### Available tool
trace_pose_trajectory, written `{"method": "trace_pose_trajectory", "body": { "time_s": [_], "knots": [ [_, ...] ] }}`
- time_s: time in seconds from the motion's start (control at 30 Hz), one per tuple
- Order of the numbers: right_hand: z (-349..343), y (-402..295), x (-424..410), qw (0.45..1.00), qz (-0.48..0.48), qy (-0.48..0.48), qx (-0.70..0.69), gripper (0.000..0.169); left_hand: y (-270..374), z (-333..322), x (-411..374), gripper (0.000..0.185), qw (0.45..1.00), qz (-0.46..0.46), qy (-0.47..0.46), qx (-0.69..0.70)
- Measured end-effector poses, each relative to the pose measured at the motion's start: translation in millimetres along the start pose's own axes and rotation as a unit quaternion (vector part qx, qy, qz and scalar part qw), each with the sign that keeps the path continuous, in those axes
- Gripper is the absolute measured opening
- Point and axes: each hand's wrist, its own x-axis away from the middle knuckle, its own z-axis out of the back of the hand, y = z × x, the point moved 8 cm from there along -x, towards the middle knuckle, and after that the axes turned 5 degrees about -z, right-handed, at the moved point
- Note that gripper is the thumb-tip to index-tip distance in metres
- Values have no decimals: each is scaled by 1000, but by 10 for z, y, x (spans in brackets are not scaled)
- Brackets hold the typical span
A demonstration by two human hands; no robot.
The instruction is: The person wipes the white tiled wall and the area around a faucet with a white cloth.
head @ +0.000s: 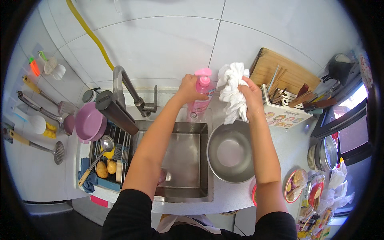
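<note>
My left hand (191,90) is wrapped around a pink pump bottle (201,103) of liquid soap behind the sink, by the tiled wall. The bottle bears a label, and its pump head points left. In my right hand (252,96) is a bunched white cloth (234,90), raised above the counter. Below the cloth, a wide stainless steel bowl (231,153) sits on the counter to the right of the stainless steel sink (183,162). My left forearm hides part of the sink, and my right forearm covers the bowl's right rim.
A grey faucet (141,105) rises behind the sink. Left of it are a purple basin (90,123) and a drying rack with a ladle (100,154) and potatoes (102,170). A utensil holder (282,115) and wooden cutting board (283,69) stand at right. Utensils hang on the left wall.
</note>
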Motion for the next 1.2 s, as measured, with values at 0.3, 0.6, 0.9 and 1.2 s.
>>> {"method": "trace_pose_trajectory", "body": {
  "time_s": [0.3, 0.6, 0.9, 1.2],
  "knots": [
    [-799, -507, -208, 722, 466, -38, 509, 30, 206, 664, 758, 64, 981, 17, 158, 111],
    [-1600, -787, -577, 437, 727, 97, 521, 8, 88, 963, 2015, 77, 985, 64, 160, 5],
    [-1744, 99, -934, 439, 702, 28, 560, 21, -295, 1034, 2691, 87, 982, 164, 99, -3],
    [-1563, 1675, -1105, 331, 389, -331, 793, 49, -266, 1272, 2604, 82, 978, 167, 121, 7]
  ]
}}
